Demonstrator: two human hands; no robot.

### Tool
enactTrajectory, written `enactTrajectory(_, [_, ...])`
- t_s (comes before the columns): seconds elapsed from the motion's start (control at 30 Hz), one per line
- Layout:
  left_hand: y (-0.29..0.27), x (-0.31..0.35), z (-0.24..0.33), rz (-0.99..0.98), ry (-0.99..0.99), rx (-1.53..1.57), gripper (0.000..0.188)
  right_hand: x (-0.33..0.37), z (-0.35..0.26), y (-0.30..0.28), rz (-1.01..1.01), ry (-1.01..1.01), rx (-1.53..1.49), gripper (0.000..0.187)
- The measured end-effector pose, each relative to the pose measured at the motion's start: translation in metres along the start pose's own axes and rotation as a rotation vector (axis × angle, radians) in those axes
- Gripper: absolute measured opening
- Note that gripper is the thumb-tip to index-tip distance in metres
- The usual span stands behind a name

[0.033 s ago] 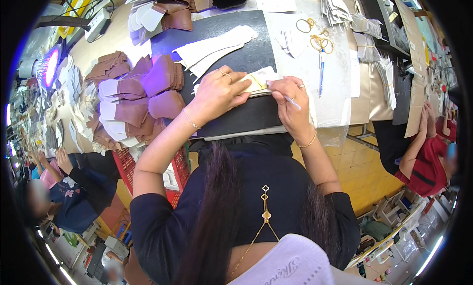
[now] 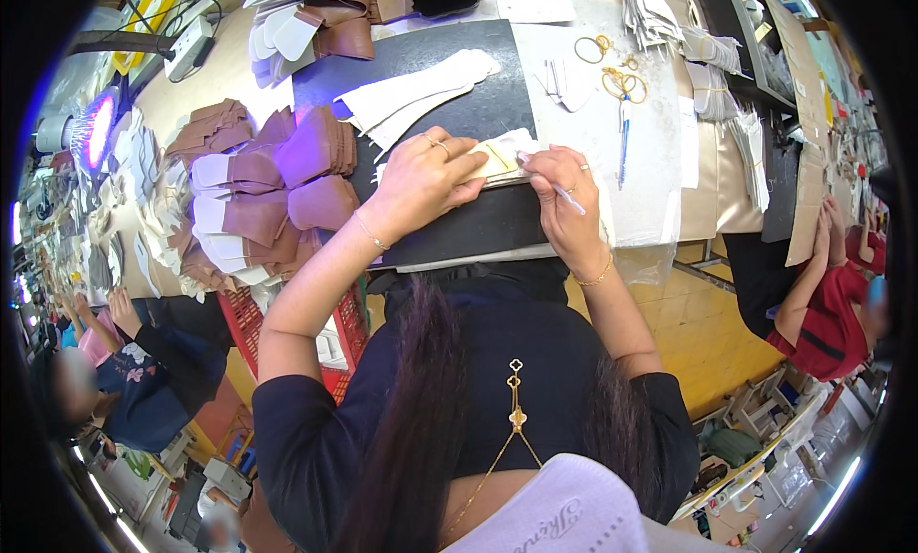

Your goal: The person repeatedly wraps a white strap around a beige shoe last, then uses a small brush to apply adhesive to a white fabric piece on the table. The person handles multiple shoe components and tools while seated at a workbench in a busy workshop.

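A small stack of white cut pieces (image 2: 517,140) with a yellowish patch (image 2: 496,159) on top lies on the black work mat (image 2: 497,213). My left hand (image 2: 427,178) is bent over the stack's left part, fingers and thumb holding it against the mat. My right hand (image 2: 566,201) is closed around a slim white pen (image 2: 571,200); its tip meets the right end of the stack, partly hidden by my fingers. Just beyond my left hand, long white cut pieces (image 2: 421,94) lie spread on the mat.
Brown and white layered shoe-upper pieces (image 2: 258,194) are piled at the left. Gold-handled scissors (image 2: 623,84) and a blue pen (image 2: 624,151) lie at the right. A lit lamp (image 2: 98,127) stands far left. Co-workers sit on both sides. A red crate (image 2: 239,325) stands below the table edge.
My right hand's fingers have shifted slightly and the pen's rear end has tipped a little. My left hand and the stack look the same.
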State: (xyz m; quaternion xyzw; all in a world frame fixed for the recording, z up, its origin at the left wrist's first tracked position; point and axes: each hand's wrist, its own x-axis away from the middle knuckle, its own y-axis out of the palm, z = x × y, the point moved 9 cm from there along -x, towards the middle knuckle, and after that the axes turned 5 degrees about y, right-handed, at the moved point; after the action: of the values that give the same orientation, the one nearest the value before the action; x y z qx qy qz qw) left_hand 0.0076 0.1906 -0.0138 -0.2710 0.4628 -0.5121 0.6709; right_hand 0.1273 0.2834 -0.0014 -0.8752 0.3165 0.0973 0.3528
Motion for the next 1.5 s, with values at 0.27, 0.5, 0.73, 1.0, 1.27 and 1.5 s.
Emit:
enactTrajectory(0.27, [-0.015,0.000,-0.038,0.067,-0.278,0.198,0.034,0.008,0.016,0.006,0.061,0.046,-0.037,0.017])
enactTrajectory(0.5, [-0.059,-0.030,-0.068,0.248,-0.211,0.051,0.030,0.009,0.018,0.003,0.096,0.036,-0.072,0.014])
enactTrajectory(0.73, [-0.042,-0.049,-0.073,0.071,-0.165,-0.252,0.023,0.015,0.036,-0.024,0.294,0.133,-0.180,0.017])
enactTrajectory(1.0, [-0.033,-0.030,-0.010,-0.021,-0.273,0.358,0.020,0.015,0.043,-0.028,0.232,0.173,-0.198,0.028])
enactTrajectory(1.27, [0.009,-0.025,-0.002,-0.039,-0.186,0.298,0.031,0.018,0.043,-0.031,0.300,0.229,-0.272,0.021])
enactTrajectory(1.5, [0.015,-0.021,0.015,0.041,-0.018,0.023,0.029,0.019,0.043,-0.029,0.194,0.221,-0.166,0.028])
